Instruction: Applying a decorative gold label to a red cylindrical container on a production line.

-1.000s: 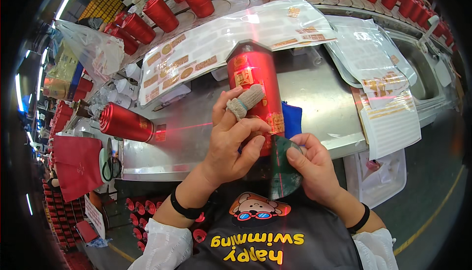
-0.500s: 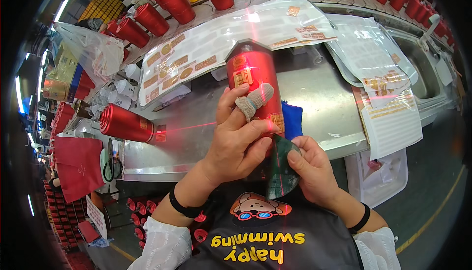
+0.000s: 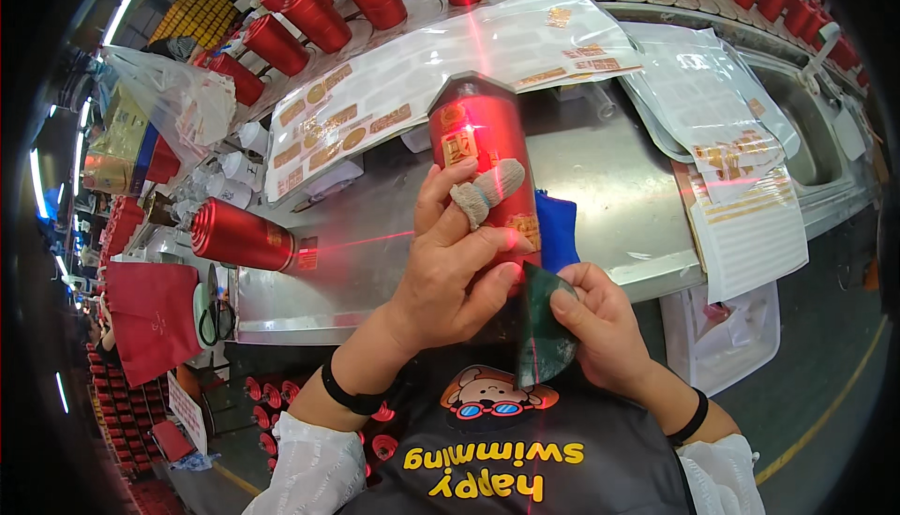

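Left hand (image 3: 450, 271) closed around red bottle (image 3: 483, 154) at the counter's (image 3: 609, 196) near edge, gold labels on; right hand (image 3: 600, 328) pinches dark scraper (image 3: 539, 337) at its base, smoothing unfinished.

Bright light shines from long white lamps (image 3: 122, 11) at the upper left. The shiny grey metal table (image 3: 614, 178) glares. Edges bend and go dark.

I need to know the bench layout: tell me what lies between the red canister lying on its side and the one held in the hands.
In the head view, only bare metal bench crossed by a red laser line separates the lying canister from the held canister.
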A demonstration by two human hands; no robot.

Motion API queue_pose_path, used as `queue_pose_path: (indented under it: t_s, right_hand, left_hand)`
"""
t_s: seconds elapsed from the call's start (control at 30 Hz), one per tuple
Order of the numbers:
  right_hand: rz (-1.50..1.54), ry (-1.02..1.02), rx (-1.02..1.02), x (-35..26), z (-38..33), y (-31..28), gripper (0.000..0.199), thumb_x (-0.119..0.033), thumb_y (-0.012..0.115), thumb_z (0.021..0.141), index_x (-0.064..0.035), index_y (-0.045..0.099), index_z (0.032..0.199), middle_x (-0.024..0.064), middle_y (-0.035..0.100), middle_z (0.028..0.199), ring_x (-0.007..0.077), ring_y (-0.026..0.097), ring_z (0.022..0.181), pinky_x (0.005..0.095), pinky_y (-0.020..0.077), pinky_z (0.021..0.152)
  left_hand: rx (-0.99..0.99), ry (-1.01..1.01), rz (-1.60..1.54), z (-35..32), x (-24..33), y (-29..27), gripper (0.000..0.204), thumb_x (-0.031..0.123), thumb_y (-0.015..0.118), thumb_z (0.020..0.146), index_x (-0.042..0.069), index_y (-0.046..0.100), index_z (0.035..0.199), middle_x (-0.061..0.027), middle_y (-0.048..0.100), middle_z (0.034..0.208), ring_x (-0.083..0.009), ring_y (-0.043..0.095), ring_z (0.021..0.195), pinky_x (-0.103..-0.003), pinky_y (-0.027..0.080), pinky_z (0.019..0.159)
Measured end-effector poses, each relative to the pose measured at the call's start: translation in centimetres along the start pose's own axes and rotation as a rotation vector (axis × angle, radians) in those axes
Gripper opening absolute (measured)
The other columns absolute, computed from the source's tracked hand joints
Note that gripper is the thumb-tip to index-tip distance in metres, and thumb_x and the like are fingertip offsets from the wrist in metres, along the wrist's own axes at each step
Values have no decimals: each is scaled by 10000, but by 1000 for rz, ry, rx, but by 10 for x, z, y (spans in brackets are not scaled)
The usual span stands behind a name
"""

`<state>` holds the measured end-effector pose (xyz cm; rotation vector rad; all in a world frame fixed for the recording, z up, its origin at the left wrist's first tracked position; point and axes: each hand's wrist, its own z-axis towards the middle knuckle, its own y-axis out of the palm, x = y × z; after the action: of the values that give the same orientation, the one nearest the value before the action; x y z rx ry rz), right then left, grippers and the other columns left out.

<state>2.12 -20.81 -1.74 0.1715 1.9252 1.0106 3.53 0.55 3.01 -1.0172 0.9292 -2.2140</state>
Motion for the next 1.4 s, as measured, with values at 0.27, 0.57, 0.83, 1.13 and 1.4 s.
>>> queue_pose_path:
  t_s: [0.27, 0.57, 0.83, 1.13, 1.4]
  right_hand:
    - [23, -3, 0, -2, 5, 5, 223, -109, 587, 987, 7, 453, 1121, 76, 644, 984, 81, 605, 881, 239, 493, 807]
    - [62, -43, -11, 4, 4, 1, 230, -125, 577, 996, 1, 446, 1137, 81, 646, 1001, 90, 611, 897, 244, 496, 825]
    - [72, -57, 0, 4, 2, 0, 228, -128, 577, 996, -2, 447, 1135, 88, 649, 1014, 97, 618, 907, 254, 502, 831]
    - [43, 9, -5, -1, 3, -2, 238, -138, 578, 995, 2, 445, 1134, 96, 652, 994, 106, 630, 878, 260, 519, 794]
    - [91, -3, 5, 0, 3, -3, 239, -154, 574, 999, -1, 449, 1134, 97, 652, 995, 111, 632, 880, 266, 520, 792]
  left_hand:
    - [-4, 7, 15, 2, 1, 0, 219, 217, 586, 867, 81, 723, 971, -236, 504, 1413, -430, 294, 1398, -513, 155, 1158]
    - [50, 30, 25, 5, 2, 3, 158, 184, 651, 792, 86, 715, 899, -215, 565, 1322, -416, 360, 1355, -561, 153, 1154]
    - [39, 39, 42, 5, 4, 2, 161, 181, 652, 784, 81, 714, 894, -217, 569, 1314, -416, 361, 1354, -568, 159, 1149]
    - [43, 19, 8, 5, 2, 3, 163, 200, 646, 792, 92, 715, 893, -212, 566, 1321, -422, 368, 1347, -566, 159, 1146]
    - [24, 27, 35, 7, 3, 2, 173, 203, 645, 791, 94, 717, 905, -212, 565, 1325, -420, 365, 1349, -564, 151, 1151]
